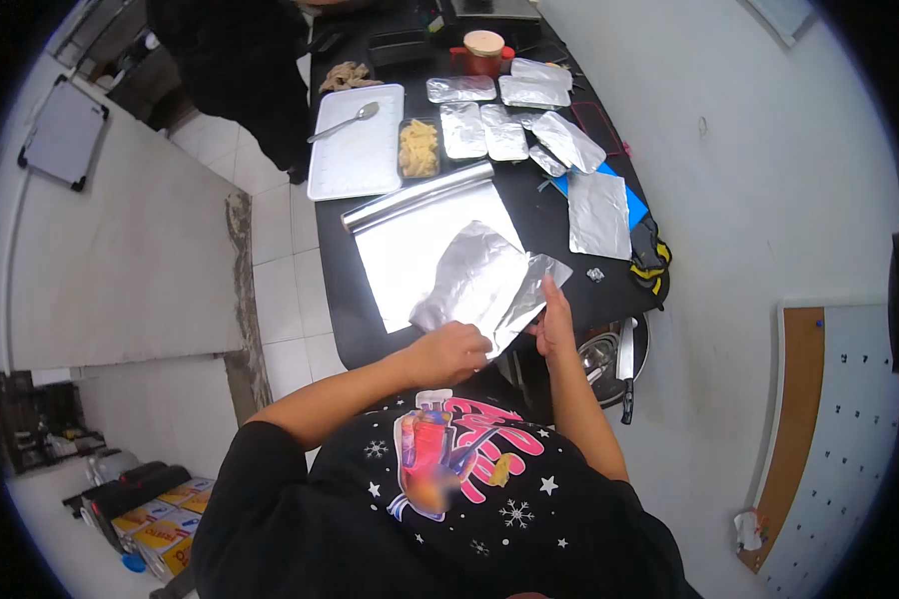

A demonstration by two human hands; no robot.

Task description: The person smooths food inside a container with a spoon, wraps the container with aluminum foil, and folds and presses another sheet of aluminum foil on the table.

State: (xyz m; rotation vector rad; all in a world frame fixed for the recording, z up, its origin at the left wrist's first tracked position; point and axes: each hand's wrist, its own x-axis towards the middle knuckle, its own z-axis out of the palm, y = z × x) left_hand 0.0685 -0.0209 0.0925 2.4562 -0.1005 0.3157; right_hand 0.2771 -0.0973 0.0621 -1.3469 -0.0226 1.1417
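Note:
A piece of aluminum foil (474, 275) is held at the table's near edge, partly folded over along its right side. My left hand (452, 354) pinches its lower edge with curled fingers. At the right edge, my right hand (555, 321) grips the folded part, thumb on top and the other fingers mostly hidden beneath. Under and behind the piece, a foil roll (420, 198) lies with a bright sheet (390, 260) drawn out toward me. Just beyond the roll stands a black tray of pale yellow food pieces (420, 150).
A white tray (355, 178) with a spoon (345, 122) lies at the left. Several foil-covered packs (462, 130) and a flat foil sheet (599, 215) occupy the right. A red container (482, 58) stands farther back. A knife (625, 364) rests over a pan below the right edge. Another person (235, 70) stands at far left.

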